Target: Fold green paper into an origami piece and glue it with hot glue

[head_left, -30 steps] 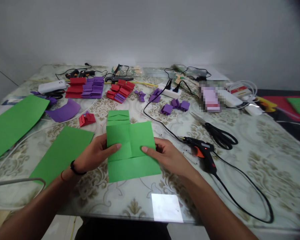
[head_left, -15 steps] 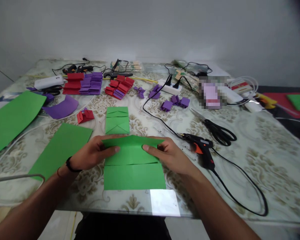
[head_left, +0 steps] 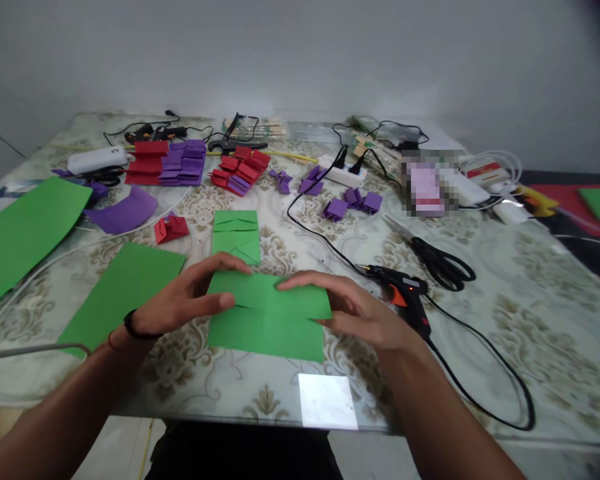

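A green paper sheet (head_left: 270,323) lies folded on the glass-topped table (head_left: 505,320) in front of me. My left hand (head_left: 185,300) rests on the sheet's left part, fingers stretched out over the top fold and thumb lying on the paper. My right hand (head_left: 353,310) lies flat on the right part, its fingers reaching along the top fold towards the left hand. Both hands press the paper down, and neither one grips it. A smaller folded green piece (head_left: 236,235) sits just beyond the sheet.
A black and orange glue gun (head_left: 405,297) with its cord lies right of my right hand, with black scissors (head_left: 443,263) behind it. Flat green sheets (head_left: 125,290) lie to the left. Folded red pieces (head_left: 240,170), purple pieces (head_left: 185,167) and a power strip (head_left: 343,175) sit further back.
The upright top half of the green sheet has been folded down towards me. Both hands went from holding its sides to lying flat on top of the fold.
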`<action>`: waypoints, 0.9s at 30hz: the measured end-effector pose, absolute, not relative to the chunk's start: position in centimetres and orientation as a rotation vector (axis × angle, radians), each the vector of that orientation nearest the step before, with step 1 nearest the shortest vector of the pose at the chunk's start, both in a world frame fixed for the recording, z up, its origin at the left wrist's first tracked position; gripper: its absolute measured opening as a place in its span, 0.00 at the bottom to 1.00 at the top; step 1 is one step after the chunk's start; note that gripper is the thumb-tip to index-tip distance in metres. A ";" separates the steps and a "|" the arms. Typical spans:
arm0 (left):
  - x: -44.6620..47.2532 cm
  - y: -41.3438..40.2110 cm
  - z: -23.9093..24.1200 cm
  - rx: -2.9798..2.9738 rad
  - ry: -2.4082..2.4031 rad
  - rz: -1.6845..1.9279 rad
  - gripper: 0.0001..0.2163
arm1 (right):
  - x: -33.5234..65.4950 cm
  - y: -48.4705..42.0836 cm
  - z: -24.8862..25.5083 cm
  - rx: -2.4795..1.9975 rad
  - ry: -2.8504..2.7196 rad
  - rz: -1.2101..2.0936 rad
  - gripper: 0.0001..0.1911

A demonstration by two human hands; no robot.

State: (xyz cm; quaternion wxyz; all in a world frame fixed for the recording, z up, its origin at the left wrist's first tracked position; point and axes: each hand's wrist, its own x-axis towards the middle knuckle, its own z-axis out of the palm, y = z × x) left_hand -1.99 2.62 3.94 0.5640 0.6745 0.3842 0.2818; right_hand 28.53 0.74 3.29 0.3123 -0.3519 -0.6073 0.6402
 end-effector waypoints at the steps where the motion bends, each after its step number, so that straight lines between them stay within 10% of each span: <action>1: -1.7 2.7 3.7 1.561 1.011 0.674 0.23 | 28.7 0.7 3.3 -0.908 -1.621 1.684 0.25; 17: 0.2 2.1 2.3 1.615 1.143 0.695 0.27 | 24.3 0.8 0.4 -1.192 -1.534 1.671 0.22; 27: 0.6 1.8 2.6 1.320 1.190 0.734 0.12 | 23.8 0.3 0.2 -1.100 -1.285 1.799 0.21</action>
